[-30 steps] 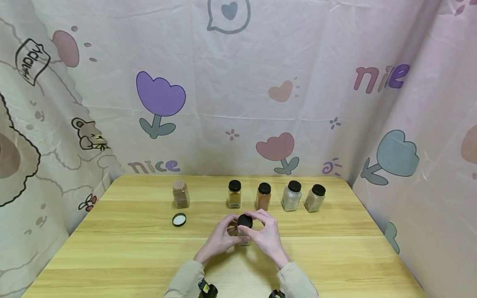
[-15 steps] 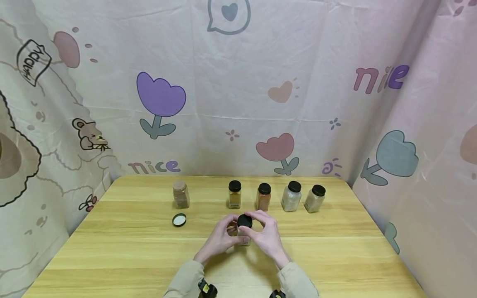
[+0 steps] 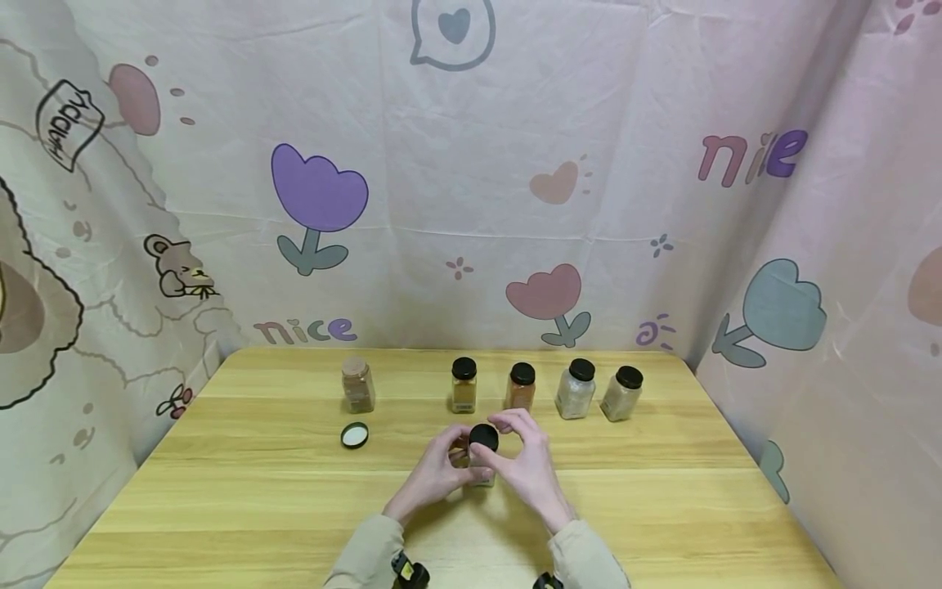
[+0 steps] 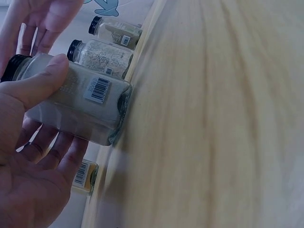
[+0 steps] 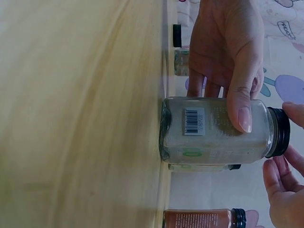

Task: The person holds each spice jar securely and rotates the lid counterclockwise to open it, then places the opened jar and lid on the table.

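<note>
My left hand (image 3: 434,470) grips the body of a clear glass spice jar (image 5: 213,130) with a black screw lid (image 3: 483,438). Pale powder fills this jar, and a barcode label (image 4: 98,89) is on its side. The jar stands upright on the table, the left thumb across its near side and the fingers behind. At the lid is my right hand (image 3: 526,462). Its thumb touches the lid, while its other fingers curve loosely a little apart from the lid's right side.
Behind stand jars with black lids: yellow (image 3: 464,384), orange (image 3: 521,386), white (image 3: 576,388) and pale (image 3: 621,393). A brown-filled jar (image 3: 357,384) without its lid is at the left. A loose black lid (image 3: 354,435) lies white side up before it. A printed curtain (image 3: 441,164) hangs behind the wooden table (image 3: 257,491).
The right hand's fingers have lifted off the lid's far right side, while its thumb has stayed on it. My left hand and the jar have kept their place.
</note>
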A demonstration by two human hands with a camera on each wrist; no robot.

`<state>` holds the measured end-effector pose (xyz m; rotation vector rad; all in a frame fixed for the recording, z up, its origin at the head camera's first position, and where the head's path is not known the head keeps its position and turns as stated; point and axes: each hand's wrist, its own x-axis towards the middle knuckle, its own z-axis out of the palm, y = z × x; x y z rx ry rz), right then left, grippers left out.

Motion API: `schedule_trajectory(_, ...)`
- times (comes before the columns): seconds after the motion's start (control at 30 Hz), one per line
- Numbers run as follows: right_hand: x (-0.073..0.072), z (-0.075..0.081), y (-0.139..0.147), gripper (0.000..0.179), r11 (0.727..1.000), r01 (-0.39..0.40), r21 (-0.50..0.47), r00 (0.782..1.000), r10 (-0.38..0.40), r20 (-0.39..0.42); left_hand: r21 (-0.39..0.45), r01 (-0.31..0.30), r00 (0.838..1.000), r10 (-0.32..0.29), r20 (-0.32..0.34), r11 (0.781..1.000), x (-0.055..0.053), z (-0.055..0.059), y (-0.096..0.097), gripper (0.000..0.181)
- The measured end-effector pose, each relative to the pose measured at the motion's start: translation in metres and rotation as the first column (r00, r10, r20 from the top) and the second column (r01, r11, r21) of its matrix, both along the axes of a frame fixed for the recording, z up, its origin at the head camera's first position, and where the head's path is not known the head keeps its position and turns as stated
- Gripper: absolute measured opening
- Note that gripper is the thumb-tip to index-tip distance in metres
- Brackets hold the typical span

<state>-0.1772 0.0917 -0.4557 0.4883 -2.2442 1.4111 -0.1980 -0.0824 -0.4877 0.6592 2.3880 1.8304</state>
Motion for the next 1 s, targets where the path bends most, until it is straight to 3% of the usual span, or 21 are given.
schedule_trajectory(0.27,0.0001,0.0003,0.0005,0.033,1.0,-0.025,0.003,0.998,0.025,-0.055,-0.004,0.006,1.0,-0.006,0.011,1.0,0.0007,0.0008,-0.0007,0.047)
schedule_trajectory(0.6,-0.001,0.0002,0.0048,0.034,0.992,-0.124,-0.033,0.992,0.124,-0.007,-0.007,0.009,1.0,-0.009,0.001,1.0,0.0012,0.0011,-0.0009,0.047)
schedule_trajectory(0.87,0.0006,0.0014,0.0019,0.049,0.998,-0.029,0.049,0.999,0.03,-0.026,0.002,0.012,1.0,-0.012,0.0,1.0,0.0008,0.0011,-0.0003,0.046)
schedule_trajectory(1.0,0.0003,0.0007,0.0008,0.046,0.999,-0.011,0.039,0.999,0.013,-0.047,-0.004,0.005,1.0,-0.005,0.001,1.0,0.001,0.001,0.0001,0.046)
